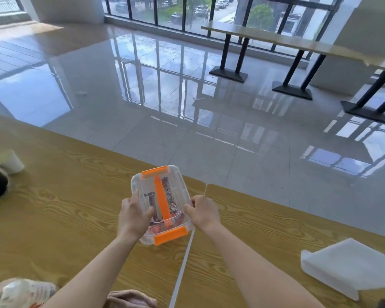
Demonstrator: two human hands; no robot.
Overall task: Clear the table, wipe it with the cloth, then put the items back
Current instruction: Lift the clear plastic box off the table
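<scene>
Two hands are clasping a clear lidded box [147, 185] by its long sides: the left hand [135, 215] is curling its fingers over one rim and the right hand [203, 213] is pinching the opposite rim, probably to balance the packets [172, 197] inside. The box is sitting near the far edge of the table [65, 207]; I cannot tell if it is resting or lifted. A pink cloth [129, 298] is lying at the near edge, seemingly ready for wiping.
</scene>
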